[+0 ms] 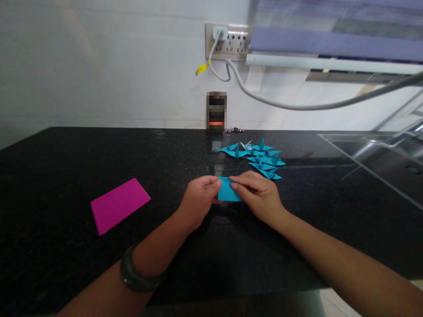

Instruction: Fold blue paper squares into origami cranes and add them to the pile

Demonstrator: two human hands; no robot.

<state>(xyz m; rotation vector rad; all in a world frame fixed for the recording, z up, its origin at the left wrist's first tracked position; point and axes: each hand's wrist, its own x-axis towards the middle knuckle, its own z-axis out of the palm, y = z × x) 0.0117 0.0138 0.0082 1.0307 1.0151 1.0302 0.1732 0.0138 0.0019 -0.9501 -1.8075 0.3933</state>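
A small folded piece of blue paper (227,190) lies on the black stone counter (66,167) in front of me. My left hand (198,199) pinches its left edge, fingers curled. My right hand (257,194) holds its right side, thumb and forefinger pressed on the top edge. Just behind the hands sit several folded blue paper cranes (261,159) in a loose cluster.
A magenta paper stack (119,204) lies to the left on the counter. A small blurred object (216,111) stands against the white wall under a socket strip (228,42) with a white cable (297,105). A steel sink (380,154) is at the right.
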